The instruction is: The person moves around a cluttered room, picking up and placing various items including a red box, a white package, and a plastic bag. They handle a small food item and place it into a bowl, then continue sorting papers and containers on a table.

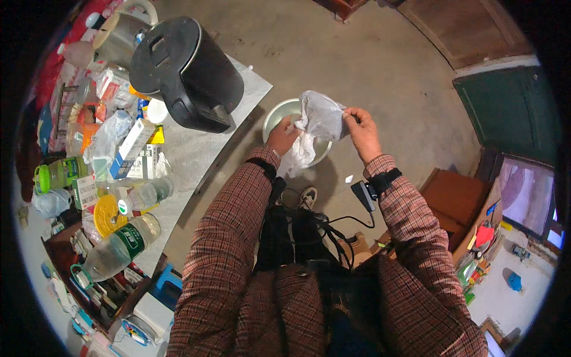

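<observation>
A thin, whitish plastic bag (323, 114) is stretched between my two hands, above a pale metal basin (271, 117) on the floor. My right hand (363, 131) pinches the bag's right edge between thumb and fingers. At its left side, my left hand (282, 137) grips the gathered plastic, though the fingertips are partly hidden. A crumpled white part of the bag hangs beside the left hand. Much of the basin's inside is covered by the bag and my left hand.
On the left, a table (196, 154) carries a black electric kettle (209, 71), a clear bottle with a green label (125, 243), a yellow plastic lid (107, 214), boxes and bags. A black device (363, 196) hangs by my right wrist, its cable running towards my legs. Brown cardboard (455, 201) stands right.
</observation>
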Demonstrator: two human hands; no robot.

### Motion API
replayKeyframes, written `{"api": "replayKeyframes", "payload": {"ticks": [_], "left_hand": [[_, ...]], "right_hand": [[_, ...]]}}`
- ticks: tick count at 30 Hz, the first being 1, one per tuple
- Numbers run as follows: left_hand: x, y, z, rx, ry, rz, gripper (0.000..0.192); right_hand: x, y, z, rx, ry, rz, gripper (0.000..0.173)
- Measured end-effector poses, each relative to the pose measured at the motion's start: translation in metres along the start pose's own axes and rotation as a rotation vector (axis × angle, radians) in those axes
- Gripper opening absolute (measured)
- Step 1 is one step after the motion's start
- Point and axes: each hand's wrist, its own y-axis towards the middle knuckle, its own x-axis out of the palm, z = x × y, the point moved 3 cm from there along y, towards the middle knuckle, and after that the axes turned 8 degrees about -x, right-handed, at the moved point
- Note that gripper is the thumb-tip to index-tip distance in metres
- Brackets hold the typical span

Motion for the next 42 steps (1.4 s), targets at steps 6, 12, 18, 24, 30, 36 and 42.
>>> {"api": "replayKeyframes", "payload": {"ticks": [6, 12, 18, 24, 30, 36, 42], "left_hand": [[-0.014, -0.036, -0.070, -0.139, -0.216, 0.078, 0.043], [-0.032, -0.088, -0.102, -0.315, -0.156, -0.018, 0.032], [-0.037, -0.097, -0.107, -0.365, -0.198, -0.137, 0.030], [-0.035, -0.097, -0.097, -0.423, -0.288, -0.189, 0.031], [-0.027, -0.099, -0.100, -0.415, -0.305, -0.183, 0.030], [-0.020, -0.104, -0.105, -0.344, -0.244, -0.187, 0.028], [-0.018, -0.112, -0.102, -0.364, -0.227, -0.174, 0.025]], "right_hand": [[0.053, 0.021, 0.041, -0.091, -0.268, -0.049, 0.016], [0.079, 0.032, 0.065, -0.097, -0.502, -0.075, 0.016], [0.077, 0.038, 0.086, -0.065, -0.460, -0.074, 0.016], [0.061, 0.032, 0.091, -0.046, -0.422, -0.087, 0.018], [0.053, 0.015, 0.105, 0.038, -0.391, -0.255, 0.020], [0.049, 0.003, 0.119, -0.033, -0.318, -0.110, 0.027], [0.037, 0.006, 0.133, 0.111, -0.189, -0.078, 0.029]]}}
